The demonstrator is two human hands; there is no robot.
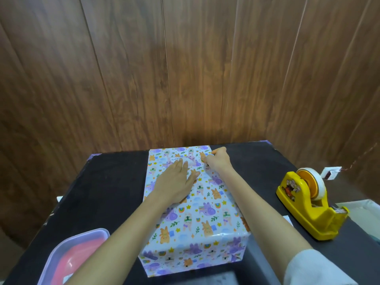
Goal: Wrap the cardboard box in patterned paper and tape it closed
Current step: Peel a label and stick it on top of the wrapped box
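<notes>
From the head view, we see the box (191, 256) in the middle of the desk (115, 182). It is covered by the paper (207, 204), and its long axis runs from 6 o'clock to 12 o'clock, straight away from us. The near end face is folded shut. Under the paper we cannot tell just where the far end stops.

Our left hand (176, 179) lies flat on top of the paper towards the far end, with the fingers straight and spread, pressing down. Our right hand (216, 159) sits just beside it at 1 o'clock. Its fingers are curled and seem to pinch the paper at the far right corner. Whether it also holds a strip of tape is too small to tell.

The dispenser (308, 204) stands at 3 o'clock from the box, well apart from it. We judge the right hand the nearer one to fetch tape while the left keeps the fold down. A tub (67, 249) sits at 8 o'clock.
</notes>
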